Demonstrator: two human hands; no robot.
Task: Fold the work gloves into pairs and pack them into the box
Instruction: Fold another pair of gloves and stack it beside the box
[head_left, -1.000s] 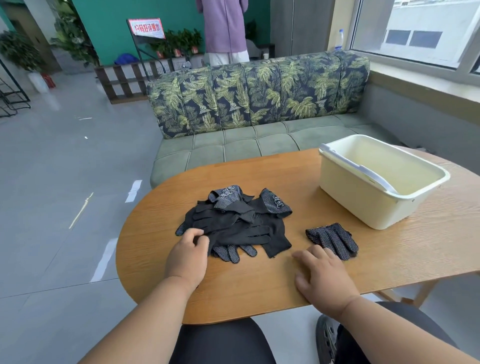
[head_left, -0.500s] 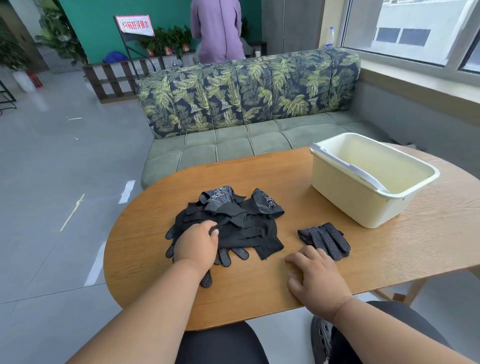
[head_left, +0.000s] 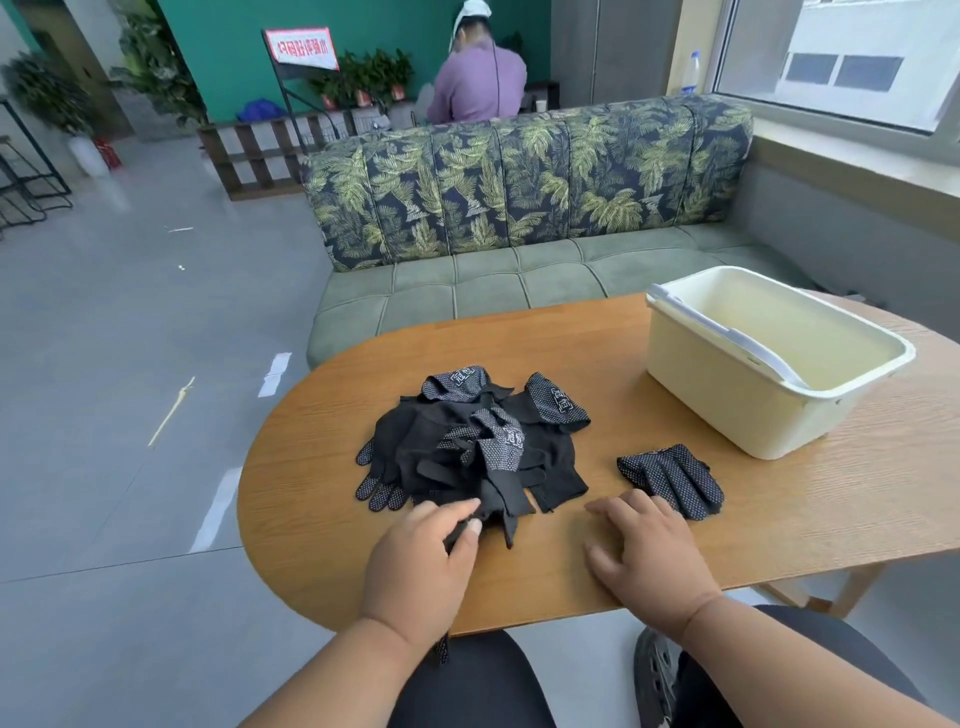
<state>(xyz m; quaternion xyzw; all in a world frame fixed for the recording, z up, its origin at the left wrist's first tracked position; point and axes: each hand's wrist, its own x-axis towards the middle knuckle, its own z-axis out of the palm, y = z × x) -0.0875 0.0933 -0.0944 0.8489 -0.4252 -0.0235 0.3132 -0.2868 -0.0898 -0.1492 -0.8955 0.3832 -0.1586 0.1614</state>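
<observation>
- Head view, everything placed relative to the cream box (head_left: 769, 410), which sits on the far right part of the wooden table (head_left: 597, 343) with its white handle lying across the open top. Looks like nothing's in it, as far as I can see.
- Left of the box, around mid-table, there's a messy pile of black gloves (head_left: 467, 447) with white grip dots, cuffs and fingers sticking out every which way.
- Between that pile and the box, a bit nearer me, a dotted glove bundle (head_left: 672, 478) lies by itself, apart from the pile and from the box.
- Left hand (head_left: 423, 566) is on the near edge of the pile, well left of the box, thumb and fingers pinching a black glove (head_left: 501, 512); a dotted fingertip hangs below the wrist.
- Right hand (head_left: 647, 553) lies flat on the table, fingers spread and relaxed, holding nothing, fingertips just short of the lone bundle.
- Behind the box there's a green sofa (head_left: 519, 197) with a leaf-print back, and further back a person in a purple top (head_left: 475, 85).
</observation>
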